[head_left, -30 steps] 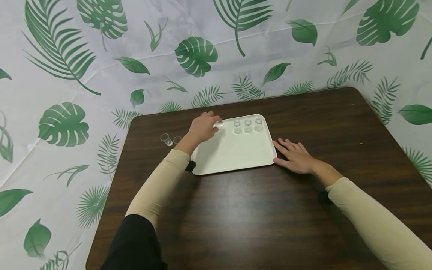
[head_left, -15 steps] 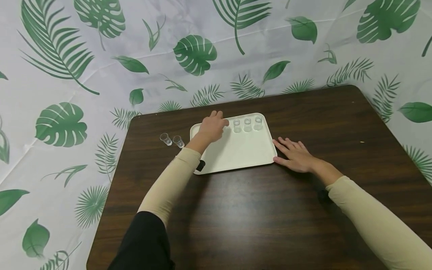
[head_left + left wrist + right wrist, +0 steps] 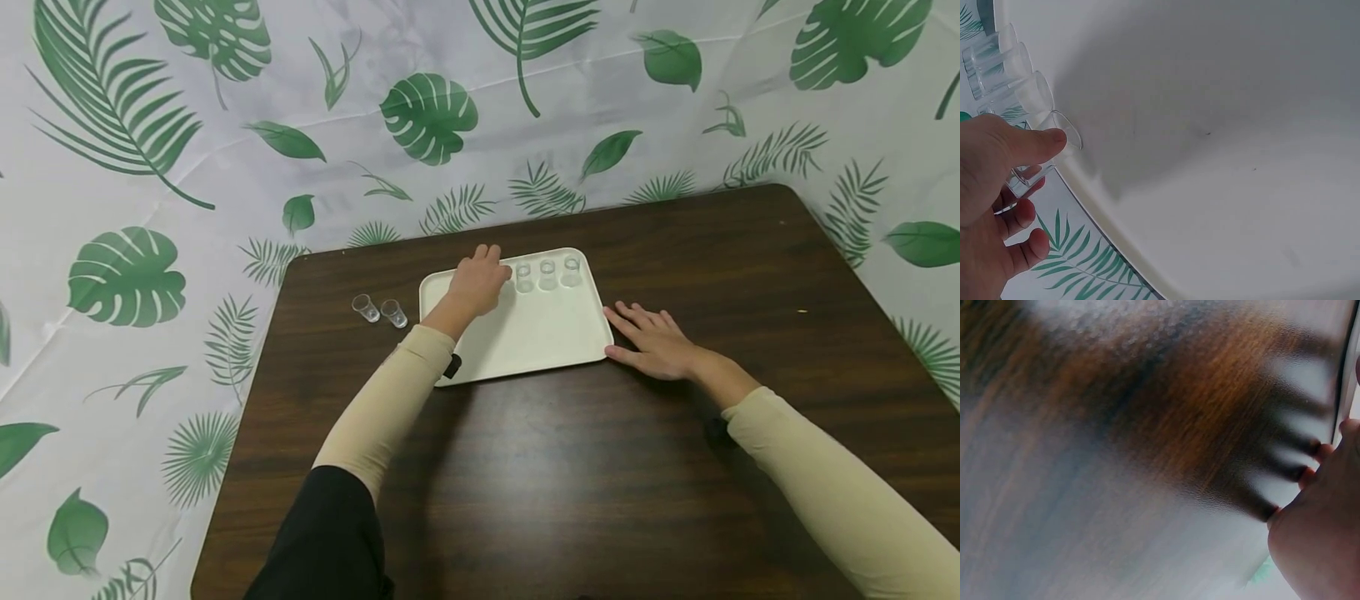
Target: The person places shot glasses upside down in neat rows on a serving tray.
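Observation:
My left hand (image 3: pixel 480 282) is over the far side of a white tray (image 3: pixel 540 333). In the left wrist view it pinches a small clear shot glass (image 3: pixel 1025 180) between thumb and fingers, partly covered by them. That glass stands in line with three similar shot glasses (image 3: pixel 547 275) along the tray's far edge. Spread flat on the table, my right hand (image 3: pixel 654 342) touches the tray's right side with thumb and fingertip. The right wrist view shows its fingertips (image 3: pixel 1305 478) resting on the wood.
Two more clear shot glasses (image 3: pixel 365 308) stand on the dark wooden table (image 3: pixel 525 483), left of the tray. Behind the table's far edge hangs a white cloth (image 3: pixel 337 192) printed with green leaves.
My left hand has moved right along the tray's far side, bringing its shot glass up to the row. Both glasses left of the tray now show fully. The right hand stays in place.

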A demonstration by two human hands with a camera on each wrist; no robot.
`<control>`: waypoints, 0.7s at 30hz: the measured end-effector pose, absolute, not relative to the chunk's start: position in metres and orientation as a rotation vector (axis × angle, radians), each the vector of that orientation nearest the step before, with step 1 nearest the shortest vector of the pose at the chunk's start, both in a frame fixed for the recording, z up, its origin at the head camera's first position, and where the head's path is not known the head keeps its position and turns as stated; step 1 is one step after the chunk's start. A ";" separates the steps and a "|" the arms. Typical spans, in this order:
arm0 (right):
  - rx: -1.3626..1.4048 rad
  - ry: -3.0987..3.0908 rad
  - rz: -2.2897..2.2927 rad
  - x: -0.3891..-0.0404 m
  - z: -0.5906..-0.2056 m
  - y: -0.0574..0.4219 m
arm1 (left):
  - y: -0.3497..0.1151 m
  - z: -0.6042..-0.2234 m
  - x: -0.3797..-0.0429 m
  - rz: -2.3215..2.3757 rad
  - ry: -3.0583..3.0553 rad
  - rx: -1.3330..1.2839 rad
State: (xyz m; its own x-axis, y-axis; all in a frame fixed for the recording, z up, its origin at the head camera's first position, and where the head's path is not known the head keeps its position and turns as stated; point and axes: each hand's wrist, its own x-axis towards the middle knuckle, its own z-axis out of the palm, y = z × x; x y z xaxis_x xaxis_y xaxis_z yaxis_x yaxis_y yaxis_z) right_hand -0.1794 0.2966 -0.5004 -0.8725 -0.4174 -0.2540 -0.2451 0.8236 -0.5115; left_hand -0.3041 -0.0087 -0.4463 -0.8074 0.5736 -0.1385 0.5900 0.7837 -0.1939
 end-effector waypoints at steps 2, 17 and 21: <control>-0.497 2.651 -0.673 -0.180 -0.501 0.297 | -0.008 -0.446 -0.304 -0.371 2.899 0.942; -0.495 2.648 -0.675 -0.180 -0.501 0.296 | -0.007 -0.447 -0.303 -0.369 2.925 0.941; -0.498 2.649 -0.677 -0.179 -0.501 0.296 | -0.006 -0.449 -0.303 -0.320 2.924 0.929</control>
State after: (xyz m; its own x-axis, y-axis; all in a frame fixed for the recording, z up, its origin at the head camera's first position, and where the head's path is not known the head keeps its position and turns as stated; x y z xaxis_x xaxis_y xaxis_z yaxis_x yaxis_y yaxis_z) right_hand -0.1792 0.2965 -0.5008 -0.8731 -0.4165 -0.2535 -0.2439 0.8232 -0.5127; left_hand -0.3031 -0.0064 -0.4491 -0.8173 0.5644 -0.1162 0.5761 0.7974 -0.1795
